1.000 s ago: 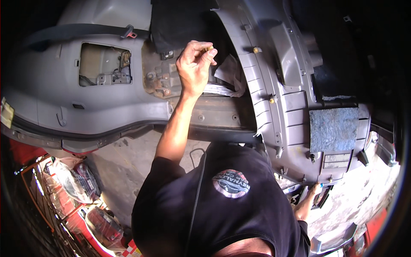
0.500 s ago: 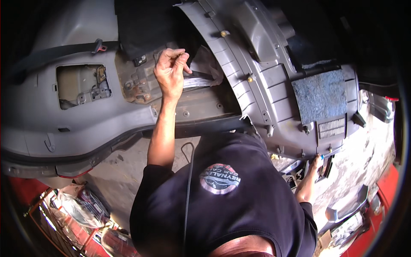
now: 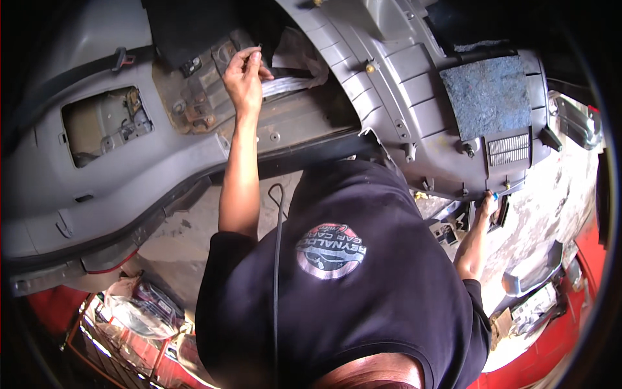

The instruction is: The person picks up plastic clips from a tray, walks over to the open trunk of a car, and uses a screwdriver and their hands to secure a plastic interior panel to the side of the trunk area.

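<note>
My left hand (image 3: 243, 84) is raised over the bare metal side of a car interior, thumb and fingers pinched together; whatever is between the fingertips is too small to name. On the right, a large grey plastic trim panel (image 3: 414, 97) shows its ribbed back, with yellowish clips and a blue-grey felt pad (image 3: 489, 97). At its lower edge my right hand (image 3: 486, 211) has its fingers closed on the panel, partly hidden, a small blue spot beside them. White crumpled sheeting (image 3: 288, 85) lies in the gap behind my left hand.
A fitted grey trim (image 3: 39, 188) with a square opening fills the left, a seat belt buckle (image 3: 123, 59) above it. A thin looped rod (image 3: 277, 259) runs before my dark shirt. Wrapped parts (image 3: 139, 308) lie lower left; a box (image 3: 502, 327) and papers lie lower right.
The whole view has shifted, so car, panel and both hands sit higher in the picture. My left hand keeps its pinch, and my right hand stays at the panel's lower edge.
</note>
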`<action>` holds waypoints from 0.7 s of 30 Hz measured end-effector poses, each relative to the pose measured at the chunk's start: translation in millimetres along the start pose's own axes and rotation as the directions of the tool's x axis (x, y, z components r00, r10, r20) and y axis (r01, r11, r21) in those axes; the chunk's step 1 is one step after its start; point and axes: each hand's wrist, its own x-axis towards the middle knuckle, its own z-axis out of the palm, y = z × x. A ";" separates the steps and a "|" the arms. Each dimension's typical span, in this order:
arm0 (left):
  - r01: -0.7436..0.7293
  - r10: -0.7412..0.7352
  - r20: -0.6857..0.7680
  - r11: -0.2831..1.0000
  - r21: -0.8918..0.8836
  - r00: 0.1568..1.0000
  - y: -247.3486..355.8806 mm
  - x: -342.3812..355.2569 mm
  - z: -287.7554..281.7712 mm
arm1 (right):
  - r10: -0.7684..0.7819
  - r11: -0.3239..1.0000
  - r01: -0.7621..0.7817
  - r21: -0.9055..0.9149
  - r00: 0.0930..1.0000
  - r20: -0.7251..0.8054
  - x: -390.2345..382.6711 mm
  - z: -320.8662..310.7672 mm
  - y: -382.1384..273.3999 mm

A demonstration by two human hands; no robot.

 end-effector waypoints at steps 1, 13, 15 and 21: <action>0.005 -0.005 -0.014 0.999 0.042 1.000 -28.0 6.2 -16.2 | 0.028 0.999 -0.029 -0.019 0.999 -0.028 1.3 8.5 -0.8; 0.072 -0.029 -0.082 0.801 0.594 0.996 -166.4 -30.1 -90.7 | 0.138 0.990 -0.138 0.024 0.990 0.020 -6.6 20.4 -18.5; 0.070 0.105 -0.255 0.799 0.597 0.961 -168.2 -31.8 -118.3 | 0.127 0.992 -0.127 -0.020 0.992 0.000 -14.6 20.1 -24.0; 0.320 -0.155 -0.303 0.699 0.639 0.941 -148.5 -44.0 -186.8 | 0.103 0.993 -0.104 0.047 0.995 0.012 -35.7 36.7 -45.1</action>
